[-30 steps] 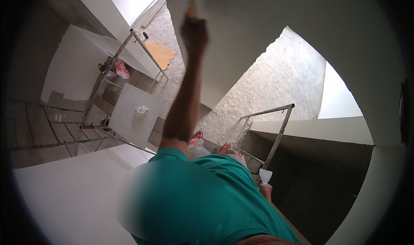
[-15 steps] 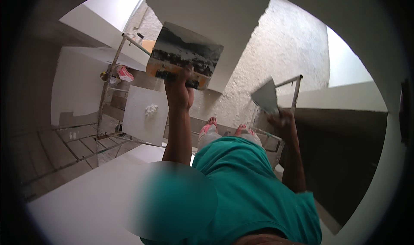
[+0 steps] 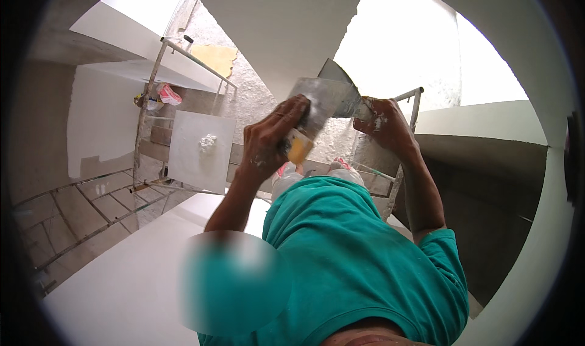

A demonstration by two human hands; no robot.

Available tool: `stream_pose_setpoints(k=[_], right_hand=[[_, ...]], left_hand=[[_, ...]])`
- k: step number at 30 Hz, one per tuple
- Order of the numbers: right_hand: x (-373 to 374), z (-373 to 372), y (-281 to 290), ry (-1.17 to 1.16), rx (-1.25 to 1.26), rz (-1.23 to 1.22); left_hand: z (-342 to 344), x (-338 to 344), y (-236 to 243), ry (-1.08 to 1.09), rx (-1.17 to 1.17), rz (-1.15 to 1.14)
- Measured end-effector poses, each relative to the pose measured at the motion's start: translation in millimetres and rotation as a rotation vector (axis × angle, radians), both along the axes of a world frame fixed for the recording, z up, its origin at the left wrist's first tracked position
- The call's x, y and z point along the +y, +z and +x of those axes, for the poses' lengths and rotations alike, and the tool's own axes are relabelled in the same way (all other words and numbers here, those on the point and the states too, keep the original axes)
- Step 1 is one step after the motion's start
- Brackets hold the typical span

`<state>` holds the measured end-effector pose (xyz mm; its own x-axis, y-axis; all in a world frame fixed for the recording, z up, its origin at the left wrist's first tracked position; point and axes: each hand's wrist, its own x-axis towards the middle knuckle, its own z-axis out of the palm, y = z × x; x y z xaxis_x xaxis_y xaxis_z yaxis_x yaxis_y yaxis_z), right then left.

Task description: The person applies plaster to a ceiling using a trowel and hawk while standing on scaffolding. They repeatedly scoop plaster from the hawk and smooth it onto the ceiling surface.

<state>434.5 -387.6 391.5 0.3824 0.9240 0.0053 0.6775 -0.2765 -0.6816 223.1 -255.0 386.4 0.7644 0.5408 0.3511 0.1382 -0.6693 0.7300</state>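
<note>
My left hand [image 3: 271, 135] is wrapped round a wide putty knife [image 3: 317, 99], a broad smeared metal blade with a yellow-orange patch near the fingers. In my right hand [image 3: 387, 126], spotted with white, is a narrower putty knife [image 3: 335, 73] with a flared grey blade. The two blades cross in front of my chest; whether they touch I cannot tell. Left of my legs and below hand height, a square white board [image 3: 198, 169] carries a small lump of white putty [image 3: 208, 142].
Scaffold rails rise at my left [image 3: 151, 90] and at my right [image 3: 416, 111]. My feet are on planks between them. A pink-and-white bag [image 3: 168, 94] lies beyond the left rail. A smooth wall panel [image 3: 274, 23] stands ahead, and rough bright plaster [image 3: 396, 47] adjoins it.
Both hands have come together. The wide putty knife has turned and moved right; the narrower one has moved up and left until the blades overlap. The view has shifted slightly.
</note>
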Motion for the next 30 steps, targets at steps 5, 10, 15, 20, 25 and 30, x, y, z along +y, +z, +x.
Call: stream_pose_setpoints(k=[5, 10, 15, 20, 25, 30], right_hand=[[7.6, -1.9, 5.5, -0.055, 0.254, 0.152], [40.2, -18.1, -40.5, -0.002, 0.168, 0.358], [66.4, -44.0, -70.2, 0.115, 0.056, 0.53], [62.3, -13.1, -111.6, 0.096, -0.143, 0.367], [-13.3, -4.7, -161.2, -0.142, -0.047, 0.136], [-137.3, -13.6, -219.5, -0.351, -0.078, -0.13]], left_hand=[[-31.3, 32.1, -40.8, 0.194, 0.1, -0.054], [-24.9, -23.2, -16.6, 0.51, -0.748, -1.405], [-7.3, -35.9, -10.4, 0.298, -0.903, -1.667], [-9.1, -7.0, -5.5, 0.316, -0.891, -1.383], [1.1, 127.3, -25.1, 0.476, -0.854, -0.761], [39.4, 252.4, -21.1, 0.692, -0.605, -0.248]])
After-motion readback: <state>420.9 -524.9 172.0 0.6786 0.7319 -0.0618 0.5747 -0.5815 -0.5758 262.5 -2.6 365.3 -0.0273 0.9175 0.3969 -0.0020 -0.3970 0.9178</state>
